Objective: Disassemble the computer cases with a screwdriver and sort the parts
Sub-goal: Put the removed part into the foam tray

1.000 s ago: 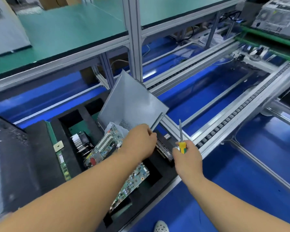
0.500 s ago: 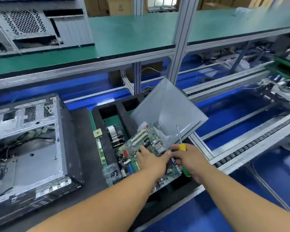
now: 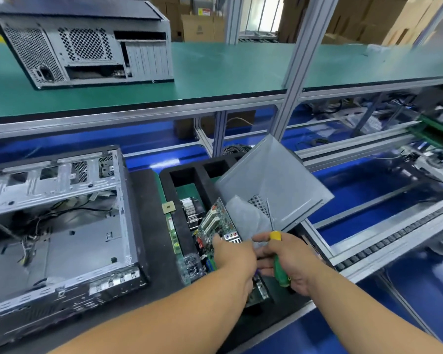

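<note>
We see a long green-matted workbench shelf on aluminium posts, carrying a closed computer case of perforated grey sheet steel. Below it, on a black mat, an opened computer case lies on its side, a bare stamped-metal shell with loose wires inside, its long axis running towards us. Just right of it sits a black foam tray with rectangular pockets. A flat grey side panel leans tilted in the tray, one corner pointing up and away. A green motherboard, studded with white slots and silver ports, stands on edge in a pocket, its long axis running from near us away to the left. Our left hand rests on its near end, fingers curled at the board's edge; whether they truly grip it, we cannot tell. Our right hand is wrapped round the screwdriver, a green and yellow handle with a thin steel shaft pointing up and away.
</note>
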Action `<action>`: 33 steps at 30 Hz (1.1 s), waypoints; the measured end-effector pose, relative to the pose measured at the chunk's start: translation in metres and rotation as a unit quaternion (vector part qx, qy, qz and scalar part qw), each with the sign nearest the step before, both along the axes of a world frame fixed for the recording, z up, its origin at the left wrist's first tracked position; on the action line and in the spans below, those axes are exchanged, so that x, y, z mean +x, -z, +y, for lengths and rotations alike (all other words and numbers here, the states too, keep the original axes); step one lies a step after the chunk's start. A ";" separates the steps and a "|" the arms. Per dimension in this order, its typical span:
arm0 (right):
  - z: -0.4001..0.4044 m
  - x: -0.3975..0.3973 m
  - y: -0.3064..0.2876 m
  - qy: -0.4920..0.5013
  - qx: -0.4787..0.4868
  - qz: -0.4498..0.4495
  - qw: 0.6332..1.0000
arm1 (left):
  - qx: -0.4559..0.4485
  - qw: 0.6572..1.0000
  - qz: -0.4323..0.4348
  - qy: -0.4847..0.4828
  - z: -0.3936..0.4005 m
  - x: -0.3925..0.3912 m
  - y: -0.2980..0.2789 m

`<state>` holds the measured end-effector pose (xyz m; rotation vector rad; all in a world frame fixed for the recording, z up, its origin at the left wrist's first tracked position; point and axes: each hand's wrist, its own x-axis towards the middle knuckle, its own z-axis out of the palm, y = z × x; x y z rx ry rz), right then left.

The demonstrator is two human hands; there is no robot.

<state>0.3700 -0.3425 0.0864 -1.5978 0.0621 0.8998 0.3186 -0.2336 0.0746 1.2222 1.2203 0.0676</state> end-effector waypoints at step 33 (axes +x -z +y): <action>0.004 0.065 -0.008 0.102 0.047 -0.022 0.993 | -0.021 0.990 -0.138 -0.001 0.126 0.184 -0.108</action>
